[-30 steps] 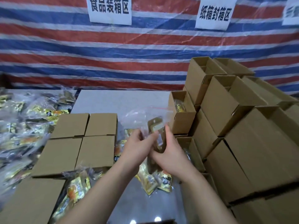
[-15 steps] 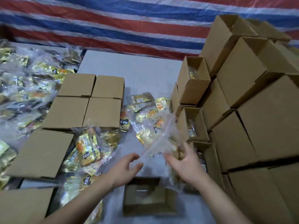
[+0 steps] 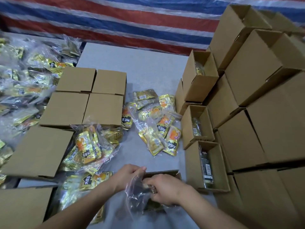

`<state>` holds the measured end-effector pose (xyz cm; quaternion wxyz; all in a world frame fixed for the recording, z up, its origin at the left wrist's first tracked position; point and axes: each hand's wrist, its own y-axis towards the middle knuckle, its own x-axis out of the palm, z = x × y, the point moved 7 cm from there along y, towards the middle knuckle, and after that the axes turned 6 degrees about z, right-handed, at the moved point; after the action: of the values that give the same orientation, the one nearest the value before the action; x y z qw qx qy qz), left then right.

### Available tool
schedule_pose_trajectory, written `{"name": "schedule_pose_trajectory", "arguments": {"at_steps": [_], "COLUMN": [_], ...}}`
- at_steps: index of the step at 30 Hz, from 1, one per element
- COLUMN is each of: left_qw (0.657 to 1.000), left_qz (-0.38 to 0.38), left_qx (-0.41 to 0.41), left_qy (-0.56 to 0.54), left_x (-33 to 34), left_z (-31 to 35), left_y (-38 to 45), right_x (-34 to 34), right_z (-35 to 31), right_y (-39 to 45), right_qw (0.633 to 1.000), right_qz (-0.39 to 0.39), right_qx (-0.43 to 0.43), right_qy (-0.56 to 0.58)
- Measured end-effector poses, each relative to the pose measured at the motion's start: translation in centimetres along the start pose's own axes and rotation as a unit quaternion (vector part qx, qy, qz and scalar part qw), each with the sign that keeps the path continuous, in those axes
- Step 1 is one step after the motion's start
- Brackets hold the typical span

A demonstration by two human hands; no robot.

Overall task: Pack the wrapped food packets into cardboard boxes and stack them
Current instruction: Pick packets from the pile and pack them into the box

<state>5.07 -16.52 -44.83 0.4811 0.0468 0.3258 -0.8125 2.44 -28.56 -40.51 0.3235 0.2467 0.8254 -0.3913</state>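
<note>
Packet bag [image 3: 140,194]: our left hand [image 3: 130,175] and right hand [image 3: 165,190] pinch it over the open cardboard box [image 3: 162,173]; its slippery film could snag on the rim.

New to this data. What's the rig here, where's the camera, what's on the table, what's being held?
There is no robot: a person works with two bare hands, and the single picture comes from a wide-angle camera worn on the head, looking forward and down.

The left hand and right hand both grip a clear plastic bag with dark contents, held over an open cardboard box at the near edge of the grey table.

On the table lie loose gold food packets in the middle, more bagged packets to the left, and closed cardboard boxes. On the right stands a stack of boxes; the open boxes beside the stack show packets inside. A striped tarp hangs behind.
</note>
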Motion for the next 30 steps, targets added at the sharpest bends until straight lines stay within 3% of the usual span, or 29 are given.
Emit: {"name": "schedule_pose_trajectory", "arguments": {"at_steps": [6, 12, 14, 18, 20, 23, 26, 30], "left_qw": [0.997, 0.997, 0.995, 0.989, 0.988, 0.985, 0.98, 0.977], "left_qz": [0.076, -0.01, -0.011, -0.017, -0.025, -0.027, -0.036, -0.032], "left_qx": [-0.028, 0.042, 0.065, 0.094, 0.096, 0.097, 0.102, 0.112], "left_qy": [-0.005, 0.068, 0.077, 0.109, 0.119, 0.138, 0.169, 0.177], "left_x": [-0.7, 0.7, 0.8, 0.6, 0.6, 0.3, 0.2, -0.3], "left_z": [-0.7, -0.3, 0.4, 1.4, 1.6, 1.6, 1.6, 1.7], "left_y": [0.9, 0.0, -0.1, 0.5, 0.8, 1.0, 1.1, 1.2], "right_x": [3.2, 8.0, 8.4, 7.3, 7.1, 7.9, 7.2, 3.9], "right_z": [0.5, 1.4, 1.6, 4.0, 4.4, 3.8, 3.5, 3.0], "right_y": [3.1, 4.0, 4.0, 2.8, 2.8, 3.4, 3.0, 1.0], "right_qw": [0.989, 0.952, 0.961, 0.979, 0.976, 0.971, 0.97, 0.962], "right_qz": [-0.027, -0.151, -0.144, -0.074, -0.081, -0.14, -0.149, -0.07], "right_qx": [0.008, 0.083, 0.113, 0.19, 0.204, 0.188, 0.171, 0.121], "right_qy": [-0.145, -0.251, -0.205, -0.001, 0.012, -0.04, 0.083, 0.233]}}
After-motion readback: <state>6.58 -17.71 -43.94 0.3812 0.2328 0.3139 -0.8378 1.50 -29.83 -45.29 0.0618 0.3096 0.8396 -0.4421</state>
